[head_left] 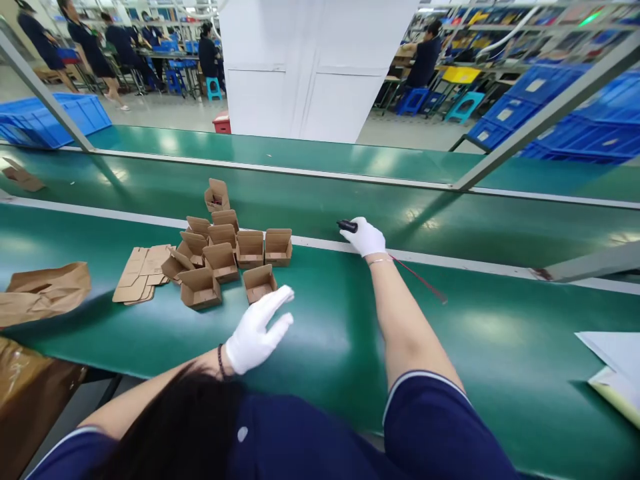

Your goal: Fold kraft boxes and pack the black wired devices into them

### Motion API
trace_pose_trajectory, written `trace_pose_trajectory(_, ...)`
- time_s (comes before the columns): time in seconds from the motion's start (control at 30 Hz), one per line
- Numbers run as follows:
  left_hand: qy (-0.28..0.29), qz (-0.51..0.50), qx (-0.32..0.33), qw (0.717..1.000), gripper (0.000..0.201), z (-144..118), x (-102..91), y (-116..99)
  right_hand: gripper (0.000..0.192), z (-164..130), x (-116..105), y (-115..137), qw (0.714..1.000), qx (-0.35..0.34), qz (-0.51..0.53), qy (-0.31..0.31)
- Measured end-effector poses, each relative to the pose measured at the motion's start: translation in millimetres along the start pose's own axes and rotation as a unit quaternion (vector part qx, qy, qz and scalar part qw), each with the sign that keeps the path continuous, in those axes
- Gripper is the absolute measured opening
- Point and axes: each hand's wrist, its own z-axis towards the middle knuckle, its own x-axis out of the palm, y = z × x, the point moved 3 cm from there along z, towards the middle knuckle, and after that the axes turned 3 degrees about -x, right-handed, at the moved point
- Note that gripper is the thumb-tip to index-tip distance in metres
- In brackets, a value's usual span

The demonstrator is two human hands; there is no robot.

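Note:
My right hand (pixel 367 237), in a white glove, is closed round a small black cylindrical part (pixel 347 226) above the white strip of the bench. A thin red wire (pixel 420 277) trails from behind that wrist toward the right. My left hand (pixel 260 331), gloved too, hovers over the green surface with thumb and fingers apart, holding nothing. Just beyond its fingertips stands an open small cardboard box (pixel 260 283). More open boxes (pixel 200 289) cluster to the left, several of them close together. Flattened cardboard blanks (pixel 137 273) lie in a stack beside them.
One open box (pixel 217 195) stands on the far belt (pixel 300 190). Brown paper (pixel 47 293) lies at the left, white papers (pixel 615 363) at the right. Metal posts (pixel 545 113) slant up from the bench. Blue crates (pixel 50 120) and people (pixel 423 57) are beyond.

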Motion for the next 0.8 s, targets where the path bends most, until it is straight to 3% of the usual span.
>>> trace_pose_trajectory(0.07, 0.026, -0.164, -0.131, 0.977, 0.054, 20, 17.6, -7, 0.042, -42, -12, 31, 0.994, -0.072, -0.001, -0.084)
trace_pose_trajectory(0.17, -0.009, -0.338, -0.265, 0.903, 0.058, 44, 40.3, -18, 0.036, -128, -29, 84, 0.959, -0.212, -0.064, -0.175)
trace_pose_trajectory(0.27, -0.057, -0.431, -0.263, 0.861, 0.047, 55, 47.5, -24, 0.036, -200, -38, 125, 0.925, -0.321, -0.119, -0.164)
trace_pose_trajectory(0.33, -0.088, -0.466, -0.249, 0.844, 0.039, 54, 41.7, -20, 0.039, -228, -43, 137, 0.913, -0.367, -0.123, -0.133)
trace_pose_trajectory(0.47, -0.076, -0.473, -0.247, 0.842, 0.030, 41, 17.1, -3, 0.034, -246, -63, 129, 0.890, -0.438, -0.080, -0.099)
trace_pose_trajectory(0.63, 0.080, -0.448, -0.241, 0.857, 0.053, 22, -2.3, 1, 0.030, -228, -99, 110, 0.898, -0.395, -0.021, -0.195)
trace_pose_trajectory(0.7, 0.154, -0.431, -0.232, 0.858, 0.068, 14, -2.7, -5, 0.028, -218, -101, 113, 0.910, -0.358, 0.031, -0.208)
trace_pose_trajectory(0.8, 0.223, -0.424, -0.198, 0.855, 0.095, 7, -3.1, -16, 0.025, -207, -82, 126, 0.927, -0.323, 0.113, -0.156)
